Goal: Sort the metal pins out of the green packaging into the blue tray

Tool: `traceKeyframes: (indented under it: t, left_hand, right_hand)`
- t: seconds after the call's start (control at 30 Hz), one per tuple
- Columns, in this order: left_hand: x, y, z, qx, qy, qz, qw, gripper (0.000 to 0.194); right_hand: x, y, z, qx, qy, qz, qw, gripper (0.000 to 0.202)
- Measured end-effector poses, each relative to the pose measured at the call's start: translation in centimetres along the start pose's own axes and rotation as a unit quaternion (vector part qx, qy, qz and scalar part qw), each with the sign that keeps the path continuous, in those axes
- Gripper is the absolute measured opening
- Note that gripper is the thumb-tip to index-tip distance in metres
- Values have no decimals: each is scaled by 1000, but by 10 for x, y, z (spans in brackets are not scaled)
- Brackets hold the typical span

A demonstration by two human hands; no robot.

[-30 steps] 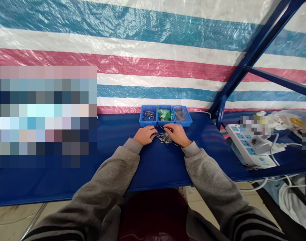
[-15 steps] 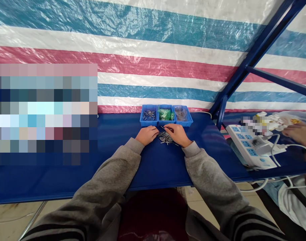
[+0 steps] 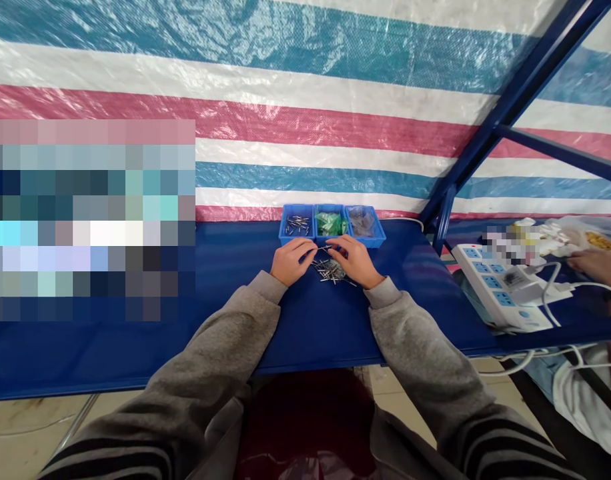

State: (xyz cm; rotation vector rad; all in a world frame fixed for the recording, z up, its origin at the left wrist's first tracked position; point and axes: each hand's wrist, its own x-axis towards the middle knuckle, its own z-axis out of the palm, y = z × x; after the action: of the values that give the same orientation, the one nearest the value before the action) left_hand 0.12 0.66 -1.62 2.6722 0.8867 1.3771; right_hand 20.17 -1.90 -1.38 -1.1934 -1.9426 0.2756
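Between my two hands a thin silvery metal rod [image 3: 324, 248] lies level, pinched at each end by the fingertips. My left hand [image 3: 291, 261] is closed on its left end, and my right hand [image 3: 354, 260] on its right end. Just below, a loose pile of similar metal rods [image 3: 328, 271] rests on the blue tabletop, partly beside the right hand's fingers. A small clear bag seems to lie among them. Behind the hands stand three joined blue bins: the left bin [image 3: 284, 233] holds dark and silvery rods, the middle one green plastic bags [image 3: 330, 224], the right one clear bags [image 3: 361, 223].
A white power strip [image 3: 478, 280] with plugs and cables stands at the right, by a blue metal frame [image 3: 465, 170]. Another person's hand [image 3: 598, 265] is beside a bag of small yellow pieces [image 3: 601, 240]. A striped plastic sheet [image 3: 305, 120] hangs behind; the left side is pixelated.
My left hand has lifted from the pile's edge toward the right hand, and its fingertips now meet the rod. The rod has turned from slanted to nearly level.
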Motion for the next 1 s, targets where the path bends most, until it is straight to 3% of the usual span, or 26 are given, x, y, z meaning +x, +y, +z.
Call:
traceKeyframes:
  t: [0.27, 0.47, 0.73, 1.0]
  left_hand:
    - [2, 11, 1, -107, 53, -79, 990, 18]
    - [4, 14, 2, -141, 55, -138, 979, 21]
    - [1, 11, 6, -124, 37, -104, 986, 26]
    - [1, 11, 5, -103, 43, -116, 987, 30]
  right_hand:
    - [2, -9, -7, 38, 67, 4, 997, 21]
    - [1, -12, -8, 57, 63, 14, 996, 27]
    - [0, -14, -8, 71, 37, 30, 996, 36]
    - [-1, -14, -5, 89, 40, 23, 995, 30]
